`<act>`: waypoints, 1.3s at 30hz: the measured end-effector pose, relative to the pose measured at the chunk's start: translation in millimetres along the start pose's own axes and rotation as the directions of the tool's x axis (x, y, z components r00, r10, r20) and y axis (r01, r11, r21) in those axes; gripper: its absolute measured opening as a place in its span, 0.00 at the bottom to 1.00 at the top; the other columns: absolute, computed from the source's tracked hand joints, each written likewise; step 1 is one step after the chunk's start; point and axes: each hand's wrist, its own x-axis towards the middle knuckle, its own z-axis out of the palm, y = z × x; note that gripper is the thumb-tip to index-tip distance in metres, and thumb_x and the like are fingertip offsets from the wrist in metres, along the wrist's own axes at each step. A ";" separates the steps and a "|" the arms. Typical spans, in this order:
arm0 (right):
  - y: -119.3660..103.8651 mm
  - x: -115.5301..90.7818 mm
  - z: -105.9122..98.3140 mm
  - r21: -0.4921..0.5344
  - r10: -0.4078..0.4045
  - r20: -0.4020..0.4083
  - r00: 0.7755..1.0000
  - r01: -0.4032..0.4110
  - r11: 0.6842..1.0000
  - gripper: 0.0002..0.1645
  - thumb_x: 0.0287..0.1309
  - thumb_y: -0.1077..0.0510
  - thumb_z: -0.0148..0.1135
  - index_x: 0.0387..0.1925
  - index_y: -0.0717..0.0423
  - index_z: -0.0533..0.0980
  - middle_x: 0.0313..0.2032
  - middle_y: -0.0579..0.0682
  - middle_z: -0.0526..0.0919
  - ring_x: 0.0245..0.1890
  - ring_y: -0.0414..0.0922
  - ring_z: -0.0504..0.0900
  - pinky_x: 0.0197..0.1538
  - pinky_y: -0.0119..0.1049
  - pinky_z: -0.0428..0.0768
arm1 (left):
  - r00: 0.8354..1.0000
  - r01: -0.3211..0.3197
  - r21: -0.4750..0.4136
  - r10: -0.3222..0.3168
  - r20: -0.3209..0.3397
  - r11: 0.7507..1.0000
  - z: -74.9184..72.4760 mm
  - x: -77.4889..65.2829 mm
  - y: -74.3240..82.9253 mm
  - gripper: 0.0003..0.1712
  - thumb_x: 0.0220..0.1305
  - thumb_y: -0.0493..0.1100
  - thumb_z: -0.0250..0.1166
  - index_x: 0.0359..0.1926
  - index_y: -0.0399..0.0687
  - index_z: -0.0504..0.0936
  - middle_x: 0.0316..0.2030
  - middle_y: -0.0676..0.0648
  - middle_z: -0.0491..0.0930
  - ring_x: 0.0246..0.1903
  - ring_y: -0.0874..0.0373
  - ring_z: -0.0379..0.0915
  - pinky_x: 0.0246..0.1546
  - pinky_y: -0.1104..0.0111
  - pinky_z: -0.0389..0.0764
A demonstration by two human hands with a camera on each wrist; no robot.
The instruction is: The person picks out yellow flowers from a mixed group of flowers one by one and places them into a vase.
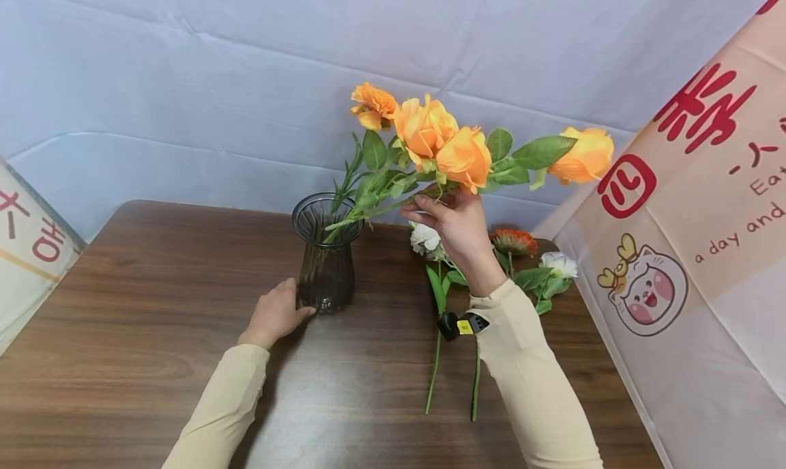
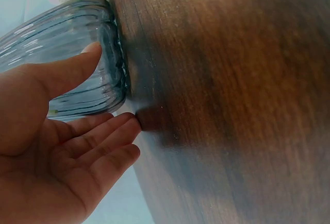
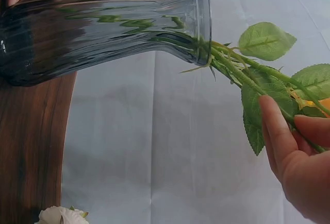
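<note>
A dark ribbed glass vase [image 1: 327,271] stands upright on the table. At its base, my left hand [image 1: 276,312] holds it, the thumb laid on the glass and the other fingers along the side in the left wrist view. Higher up, right of the vase mouth, my right hand [image 1: 457,233] pinches green stems [image 3: 237,74] of orange roses [image 1: 463,158]. These stems slant down left into the mouth, as the right wrist view shows. Several orange blooms cluster above the hand, and another orange rose [image 1: 580,156] sticks out to the right. A ruffled orange flower [image 1: 373,106] is furthest left.
Under and beyond my right arm lie a white flower [image 1: 424,238], an orange-red flower [image 1: 514,242] and another white flower [image 1: 559,264], stems toward me. The brown wooden table [image 1: 153,305] meets a pale cloth backdrop [image 1: 245,100]; a printed banner [image 1: 694,182] is at right.
</note>
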 end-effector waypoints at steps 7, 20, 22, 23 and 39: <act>0.0 1.5 5.7 -0.064 0.010 0.013 1.000 -0.009 0.998 0.29 0.56 0.79 0.48 0.59 0.63 0.62 0.29 0.57 0.75 0.31 0.51 0.82 0.44 0.47 0.78 | 1.000 0.000 -0.002 0.000 0.003 1.000 -0.7 -0.7 0.4 0.28 0.52 0.48 0.68 0.42 0.28 0.69 0.35 0.34 0.75 0.37 0.36 0.73 0.39 0.48 0.72; 3.4 5.7 17.8 -0.200 0.086 0.032 0.996 -0.078 0.977 0.18 0.57 0.75 0.50 0.51 0.72 0.66 0.32 0.67 0.76 0.29 0.50 0.82 0.41 0.44 0.79 | 1.000 0.001 -0.002 -0.001 0.010 1.000 -2.0 -0.3 1.3 0.29 0.53 0.48 0.67 0.43 0.28 0.69 0.37 0.33 0.75 0.39 0.36 0.73 0.40 0.47 0.72; 4.7 6.5 19.5 -0.215 0.103 0.044 0.994 -0.091 0.972 0.17 0.57 0.75 0.50 0.50 0.74 0.66 0.34 0.70 0.75 0.30 0.51 0.82 0.40 0.44 0.80 | 1.000 0.004 -0.005 -0.004 0.009 1.000 -2.1 -0.2 1.6 0.28 0.53 0.48 0.68 0.43 0.28 0.69 0.38 0.33 0.75 0.39 0.36 0.73 0.40 0.47 0.72; 5.6 6.9 20.2 -0.222 0.112 0.050 0.992 -0.098 0.970 0.16 0.57 0.75 0.50 0.49 0.75 0.66 0.34 0.71 0.75 0.30 0.51 0.81 0.40 0.44 0.80 | 1.000 0.005 -0.007 -0.004 0.009 1.000 -2.2 -0.2 1.5 0.28 0.53 0.48 0.68 0.43 0.28 0.69 0.38 0.33 0.75 0.39 0.36 0.73 0.40 0.47 0.71; 21.4 9.6 24.5 -0.396 0.164 0.123 0.979 -0.103 0.912 0.09 0.57 0.72 0.53 0.41 0.74 0.71 0.30 0.71 0.77 0.25 0.49 0.81 0.36 0.49 0.80 | 1.000 0.012 -0.005 -0.012 0.029 1.000 -1.6 0.2 0.7 0.30 0.53 0.48 0.67 0.45 0.27 0.68 0.40 0.31 0.74 0.41 0.35 0.72 0.41 0.47 0.71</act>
